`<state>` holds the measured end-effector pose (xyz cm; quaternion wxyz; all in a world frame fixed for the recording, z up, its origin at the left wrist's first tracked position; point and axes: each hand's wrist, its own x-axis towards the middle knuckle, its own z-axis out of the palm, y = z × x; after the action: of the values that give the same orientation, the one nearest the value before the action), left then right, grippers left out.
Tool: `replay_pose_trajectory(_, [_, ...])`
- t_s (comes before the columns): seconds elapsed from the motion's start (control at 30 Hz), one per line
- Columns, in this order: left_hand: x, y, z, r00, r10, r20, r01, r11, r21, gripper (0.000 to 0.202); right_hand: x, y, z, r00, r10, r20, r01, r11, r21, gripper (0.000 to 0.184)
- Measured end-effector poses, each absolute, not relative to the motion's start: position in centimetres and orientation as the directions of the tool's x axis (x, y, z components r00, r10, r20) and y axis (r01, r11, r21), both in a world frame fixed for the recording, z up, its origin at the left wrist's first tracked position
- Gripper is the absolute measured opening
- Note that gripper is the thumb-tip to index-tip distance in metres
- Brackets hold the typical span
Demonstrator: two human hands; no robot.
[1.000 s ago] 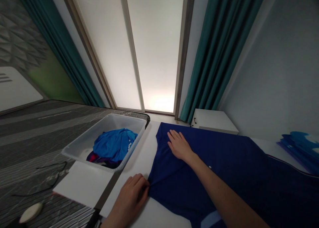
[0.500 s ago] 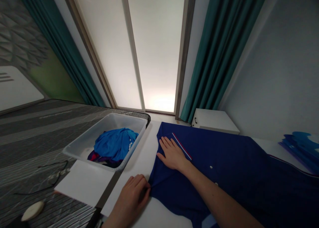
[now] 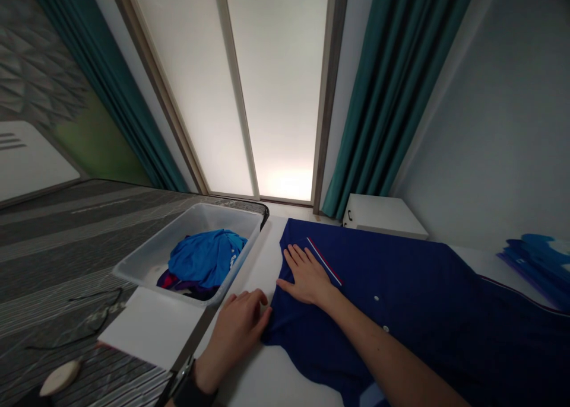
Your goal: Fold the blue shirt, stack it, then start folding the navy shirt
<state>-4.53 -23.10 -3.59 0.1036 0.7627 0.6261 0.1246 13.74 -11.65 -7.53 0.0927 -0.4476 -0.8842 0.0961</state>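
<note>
While the right hand (image 3: 307, 274) lies flat, fingers spread, on the navy polo shirt (image 3: 414, 300), the left hand (image 3: 238, 327) curls against its edge; whether it grips is unclear.

Nothing legible anywhere — the white print on the light-blue garment (image 3: 202, 258) is too blurred to read.

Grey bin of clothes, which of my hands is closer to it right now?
Left. The left hand sits at the edge of the navy shirt, just off the grey bin; the right hand lies flat on the shirt, farther away.
</note>
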Motion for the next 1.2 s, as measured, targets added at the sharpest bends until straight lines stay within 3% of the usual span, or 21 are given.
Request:
replay_pose_trajectory(0.23, [-3.8, -23.1, -4.2, 0.238, 0.963, 0.129, 0.945, -0.26, 0.198, 0.035, 13.6, -11.7, -7.8, -0.568, 0.817, 0.099, 0.781, 0.573, -0.249, 0.076])
replay_pose_trajectory(0.47, [-5.2, -23.1, -4.9, 0.302, 0.937, 0.173, 0.919, -0.334, 0.207, 0.044, 15.6, -9.8, -6.6, -0.498, 0.86, 0.111, 0.825, 0.51, -0.243, 0.062])
replay_pose_trajectory(0.73, [-1.9, -18.6, -4.3, 0.348, 0.899, 0.267, 0.902, -0.398, 0.165, 0.048, 18.7, -7.0, -7.0, -0.441, 0.897, -0.021, 0.859, 0.414, -0.302, 0.064])
replay_pose_trajectory(1.0, [-0.3, -15.3, -6.9, 0.388, 0.907, 0.163, 0.909, -0.406, 0.096, 0.06, 19.7, -6.5, -8.7, -0.449, 0.894, 0.011, 0.855, 0.433, -0.286, 0.064])
replay_pose_trajectory(1.2, [-1.0, -15.3, -7.6, 0.411, 0.897, 0.165, 0.902, -0.427, 0.072, 0.061, 19.7, -6.5, -8.6, -0.449, 0.893, -0.015, 0.86, 0.428, -0.277, 0.067])
